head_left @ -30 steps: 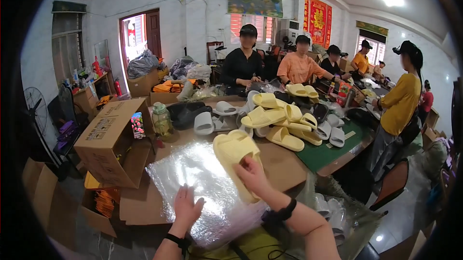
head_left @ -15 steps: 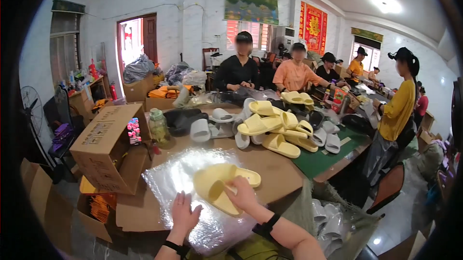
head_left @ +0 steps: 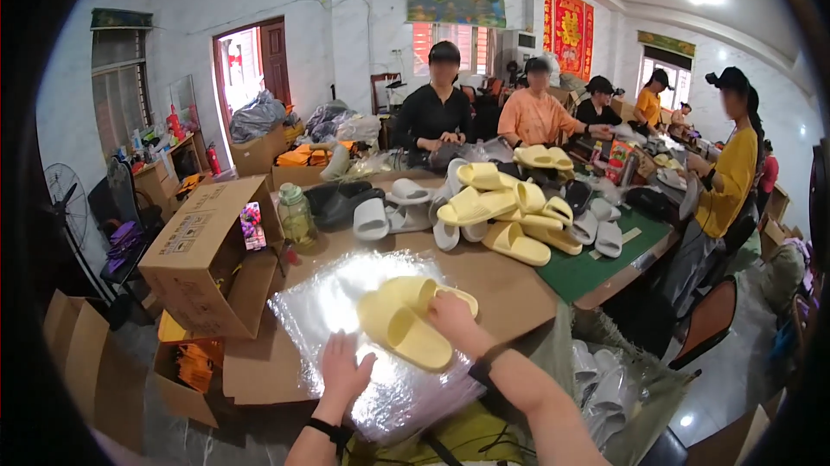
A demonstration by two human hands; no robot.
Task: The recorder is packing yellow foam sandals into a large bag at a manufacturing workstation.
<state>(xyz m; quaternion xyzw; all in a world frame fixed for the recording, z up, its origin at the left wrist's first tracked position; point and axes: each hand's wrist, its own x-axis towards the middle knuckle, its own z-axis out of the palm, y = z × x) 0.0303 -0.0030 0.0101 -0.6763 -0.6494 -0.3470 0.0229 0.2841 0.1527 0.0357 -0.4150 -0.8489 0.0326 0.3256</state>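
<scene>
My right hand [head_left: 451, 317] clasped the yellow slippers [head_left: 406, 319] on the plastic bags [head_left: 346, 319]; my left hand [head_left: 344, 373] lay flat, fingers spread.

Both forearms, entering from the lower edge of the frame, are bare and sleeveless. Each wrist wears a thin black band: left hand [head_left: 344, 373], right hand [head_left: 451, 317].

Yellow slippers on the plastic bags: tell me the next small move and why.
Probably lift the top bag's edge with the left hand. The right hand already holds the yellow slippers paired on the clear bags, while the left lies flat, holding nothing.
</scene>
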